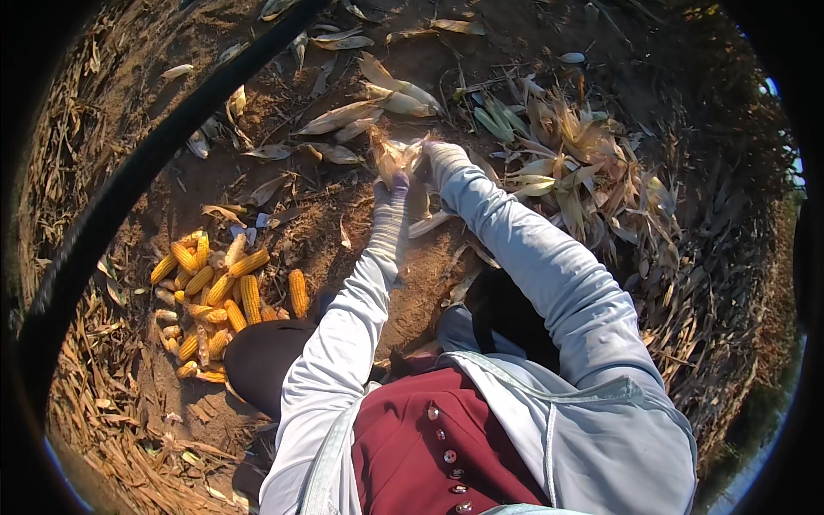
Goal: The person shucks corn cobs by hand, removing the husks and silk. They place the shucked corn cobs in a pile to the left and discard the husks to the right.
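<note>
My left hand (pixel 391 193), in a striped knit glove, grips a dry corn ear in its husk (pixel 391 158) from below. Tan husk leaves and silk stick up past the fingers, and any kernels are hidden. At the other end of the same ear is my right hand (pixel 444 158), gloved alike, its fingers closed on the husk and partly out of sight. Just beyond my hands, several unhusked corn ears (pixel 402 100) rest on the soil. Husked yellow corn cobs (pixel 222 283) form a heap to the left, beside my knee, with a single cob (pixel 298 293) apart from it.
Loose corn husks (pixel 573 161) are piled at the right. Dry stalks and leaves (pixel 84 399) cover the ground along the left rim. A blurred dark strap or bar (pixel 161 151) crosses the upper left of the view. White scraps (pixel 251 226) lie above the cob heap.
</note>
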Tool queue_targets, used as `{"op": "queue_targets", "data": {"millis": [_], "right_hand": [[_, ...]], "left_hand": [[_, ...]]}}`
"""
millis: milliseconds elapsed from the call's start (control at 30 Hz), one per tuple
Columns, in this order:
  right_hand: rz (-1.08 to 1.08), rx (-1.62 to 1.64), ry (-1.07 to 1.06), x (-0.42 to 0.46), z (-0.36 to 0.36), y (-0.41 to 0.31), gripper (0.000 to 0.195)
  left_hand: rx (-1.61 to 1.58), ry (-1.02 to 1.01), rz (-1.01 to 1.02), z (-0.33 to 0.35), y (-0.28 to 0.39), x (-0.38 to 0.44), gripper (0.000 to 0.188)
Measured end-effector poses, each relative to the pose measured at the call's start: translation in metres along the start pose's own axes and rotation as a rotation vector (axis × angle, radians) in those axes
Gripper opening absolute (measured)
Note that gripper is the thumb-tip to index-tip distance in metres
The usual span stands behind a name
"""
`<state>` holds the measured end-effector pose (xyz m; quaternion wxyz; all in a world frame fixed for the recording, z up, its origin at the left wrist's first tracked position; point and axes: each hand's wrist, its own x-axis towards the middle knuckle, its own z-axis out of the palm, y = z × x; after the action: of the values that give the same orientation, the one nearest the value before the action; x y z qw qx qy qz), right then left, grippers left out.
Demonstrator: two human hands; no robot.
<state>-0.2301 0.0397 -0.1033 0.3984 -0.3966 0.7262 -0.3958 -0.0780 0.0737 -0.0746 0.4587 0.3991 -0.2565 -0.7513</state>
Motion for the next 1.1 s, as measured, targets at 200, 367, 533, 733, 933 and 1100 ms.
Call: {"op": "queue_targets", "data": {"millis": [200, 367, 533, 733, 933, 1100], "right_hand": [[0.501, 0.704, 0.062, -0.019, 0.004, -0.058, 0.017], [0.561, 0.693, 0.003, -0.031, 0.000, -0.075, 0.015], [0.591, 0.768, -0.150, -0.030, -0.017, -0.074, 0.016], [0.435, 0.257, -0.125, 0.034, -0.039, 0.020, 0.018], [0.296, -0.376, 0.069, -0.012, -0.037, -0.054, 0.052], [-0.054, -0.475, -0.097, -0.040, -0.030, -0.102, 0.049]], "left_hand": [[0.250, -0.006, 0.169, 0.019, 0.045, -0.013, 0.060], [0.309, -0.043, 0.082, -0.001, 0.040, 0.005, 0.052], [0.578, 0.331, -0.148, -0.016, 0.055, 0.006, 0.070], [-0.261, 0.530, -0.065, -0.060, 0.055, 0.037, 0.067], [0.265, 0.374, 0.066, -0.069, 0.069, 0.027, 0.049], [0.329, 0.052, 0.085, -0.044, 0.024, 0.023, 0.044]]}}
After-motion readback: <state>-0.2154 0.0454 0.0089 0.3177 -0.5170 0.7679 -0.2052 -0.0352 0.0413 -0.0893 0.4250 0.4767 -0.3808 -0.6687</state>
